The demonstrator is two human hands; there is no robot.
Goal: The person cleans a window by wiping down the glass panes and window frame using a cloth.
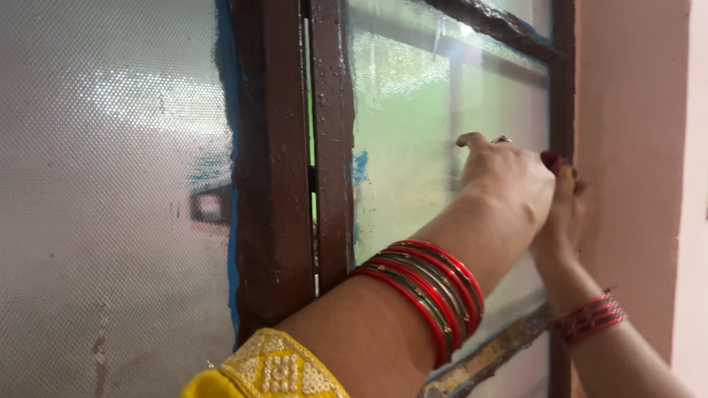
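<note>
Head view, both arms raised to a window.

Edges and room: right pane of frosted glass (413, 147) is bounded on its right by a dark brown vertical frame bar (564, 88), which sits directly against a pink wall (634, 110). Both hands work in this narrow corner; little free room to the right, open glass to the left. A thick brown centre post (295, 147) with a thin vertical gap splits the right pane from the left pane (110, 184). Blue paint smears run along the post edges. A worn horizontal bar (487, 354), paint chipped, crosses below the forearms.

Thing in hand: a small dark red and yellow object (554, 163), mostly hidden, shows between the two hands, at the right frame bar, about mid-height of the pane. Kind, long axis and pointing direction cannot be told.

Left hand (509, 180): back of hand to camera, fingers curled towards the frame bar, thumb lifted off the glass; ring on one finger. Whether it clamps the object cannot be told. Red bangles (428, 295) on the forearm, yellow embroidered sleeve (273, 368) at the lower edge.

Right hand (566, 214): largely hidden behind the left hand, close to the wall, touching or just beside the object; grip cannot be told. Thin red bangles (590, 317) at its wrist.

Containers: none in view.
</note>
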